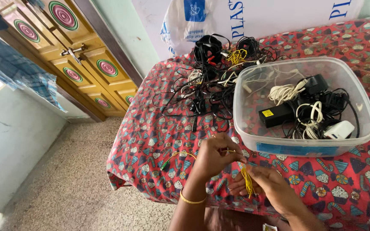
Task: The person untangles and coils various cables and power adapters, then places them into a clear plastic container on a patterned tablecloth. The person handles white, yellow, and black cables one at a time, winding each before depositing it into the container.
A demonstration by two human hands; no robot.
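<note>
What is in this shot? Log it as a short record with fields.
left hand: pinches one end of a yellow cable
right hand: holds the cable's bundled loops
surface: red patterned cloth
tub: clear plastic, holds black and white chargers and cables
pile: tangled black, white and yellow cables behind the hands
background: wooden door, plastic bag, speckled floor

Yellow cable (248,181) partly behind hands.
</note>
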